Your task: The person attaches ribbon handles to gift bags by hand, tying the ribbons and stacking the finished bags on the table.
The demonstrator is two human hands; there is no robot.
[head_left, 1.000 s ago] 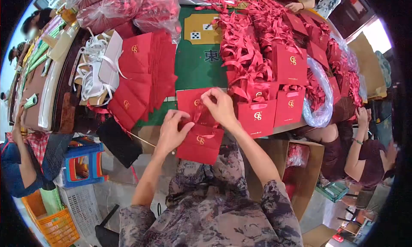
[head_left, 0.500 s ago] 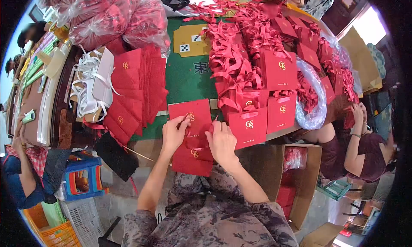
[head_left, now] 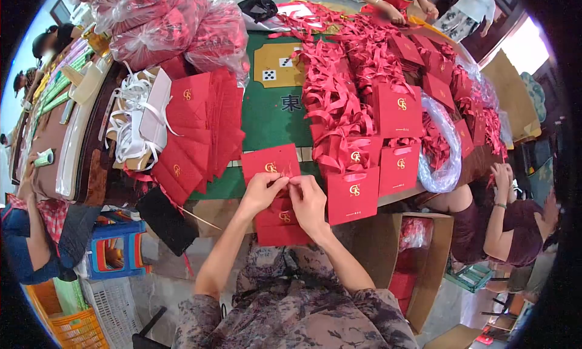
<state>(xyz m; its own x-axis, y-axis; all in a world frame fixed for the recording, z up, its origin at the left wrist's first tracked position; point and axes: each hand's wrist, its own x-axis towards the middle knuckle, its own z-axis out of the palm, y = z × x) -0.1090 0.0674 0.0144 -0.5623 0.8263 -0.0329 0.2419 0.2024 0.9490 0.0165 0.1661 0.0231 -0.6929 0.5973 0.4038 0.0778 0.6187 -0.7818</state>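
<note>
My left hand (head_left: 262,194) and my right hand (head_left: 310,204) meet fingertip to fingertip over a red paper bag (head_left: 270,157) with a gold logo. Both are closed in a pinch. Between them is what looks like a red ribbon, mostly hidden by the fingers. Beneath my hands lies another red bag (head_left: 285,232), partly covered, close to the table's front edge. Just right of my right hand stands a finished-looking red bag (head_left: 352,197) with a ribbon handle.
Flat red bags (head_left: 188,115) are stacked at left beside a box of white ribbons (head_left: 136,124). Ribboned bags (head_left: 398,109) crowd the right side, near a plastic-wrapped roll (head_left: 441,167). An open carton (head_left: 436,270) stands below. Other people sit or stand around the table.
My hands have come together from apart, the left moving right and down to meet the right's fingertips. The view has shifted slightly.
</note>
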